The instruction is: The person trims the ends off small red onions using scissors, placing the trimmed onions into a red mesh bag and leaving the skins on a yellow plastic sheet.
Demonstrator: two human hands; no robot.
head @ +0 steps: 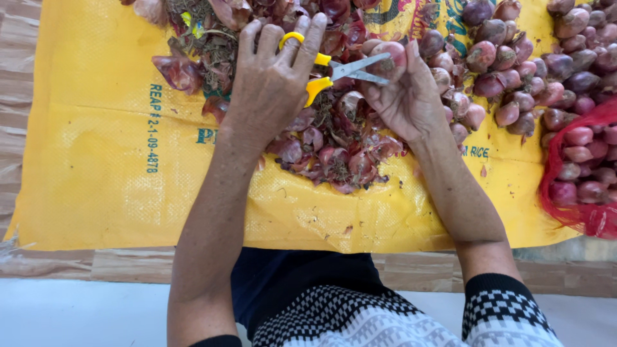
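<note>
— Left hand (pixel 273 83)? Closed through yellow-handled steel scissors (pixel 334 69), blades at the small red-skinned shallot (pixel 389 59).
— Right hand (pixel 405 93)? Pinching that shallot above the yellow woven sack (pixel 96 160). Mid-trim, probably; needing a steady squeeze next.

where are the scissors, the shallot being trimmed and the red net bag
scissors (pixel 352 69), head view, on the metal blades beside the yellow handles
shallot (pixel 389 56), head view, on its pink skin above the right hand's fingers
red net bag (pixel 572 160), head view, on the mesh at the right edge
</note>
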